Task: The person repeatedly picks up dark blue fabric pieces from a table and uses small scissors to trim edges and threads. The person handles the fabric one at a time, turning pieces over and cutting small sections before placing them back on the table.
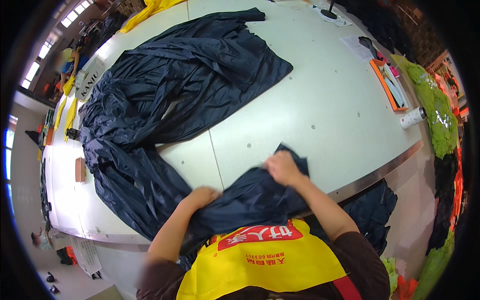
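Bare right hand [283,167] pinches the crumpled, glossy navy fabric [245,192] at the smooth white table's [270,127] near edge, likely for tension. Bare left hand [202,197] rests on it, probably steadying; blurred, can't tell if gripping.

Over there an orange tray [383,86] sits near a white, dark-capped bottle [411,119], with lime-green fabric [436,112] heaped beyond.
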### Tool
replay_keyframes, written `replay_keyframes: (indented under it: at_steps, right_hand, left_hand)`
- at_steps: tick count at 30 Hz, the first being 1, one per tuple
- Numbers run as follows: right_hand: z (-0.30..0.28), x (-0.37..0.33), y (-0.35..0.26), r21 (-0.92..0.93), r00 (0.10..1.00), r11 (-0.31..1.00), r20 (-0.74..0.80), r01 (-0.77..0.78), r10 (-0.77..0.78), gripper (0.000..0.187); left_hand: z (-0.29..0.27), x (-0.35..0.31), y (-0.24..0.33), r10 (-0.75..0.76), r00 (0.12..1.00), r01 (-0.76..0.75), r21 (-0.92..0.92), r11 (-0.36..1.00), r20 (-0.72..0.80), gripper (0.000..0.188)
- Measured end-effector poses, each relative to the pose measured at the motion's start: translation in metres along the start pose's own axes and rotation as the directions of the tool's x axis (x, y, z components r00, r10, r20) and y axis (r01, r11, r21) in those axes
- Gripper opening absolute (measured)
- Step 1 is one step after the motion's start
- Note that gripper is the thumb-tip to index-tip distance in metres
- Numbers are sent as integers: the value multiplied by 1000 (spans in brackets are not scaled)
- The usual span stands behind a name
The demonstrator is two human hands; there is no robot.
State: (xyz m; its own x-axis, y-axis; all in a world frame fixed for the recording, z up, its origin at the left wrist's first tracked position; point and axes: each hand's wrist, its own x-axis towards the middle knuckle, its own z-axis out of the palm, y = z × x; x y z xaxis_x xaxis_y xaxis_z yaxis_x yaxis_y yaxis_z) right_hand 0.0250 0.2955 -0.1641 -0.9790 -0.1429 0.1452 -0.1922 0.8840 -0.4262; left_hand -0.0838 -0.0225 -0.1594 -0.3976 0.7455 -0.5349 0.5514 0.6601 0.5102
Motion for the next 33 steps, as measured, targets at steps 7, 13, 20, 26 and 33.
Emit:
replay_keyframes:
  at_steps: [7, 13, 20, 26, 33]
  right_hand:
    - [24, -39, -33, 239, 972, 949, -60, -205, 225, 10]
    - [15, -30, -36, 267, 955, 952, -210, -152, 211, 14]
    - [20, -28, -32, 217, 933, 963, -286, -159, 219, 15]
    - [33, -27, -22, 286, 893, 921, -289, -263, 345, 10]
    - [5, 6, 47, 869, 448, 258, -48, -421, 893, 31]
  left_hand:
    - [-87, 49, -12, -23, 999, 26, -80, 996, 37, 29]
    - [-170, 228, 36, 340, 644, 74, 498, 864, -686, 45]
    - [-177, 250, -1, -234, 237, 652, -24, 758, -943, 91]
    - [-139, 138, -38, 182, 533, -99, 153, 983, -826, 20]
    - [-56, -34, -5, 53, 979, -54, 3, 999, -195, 20]
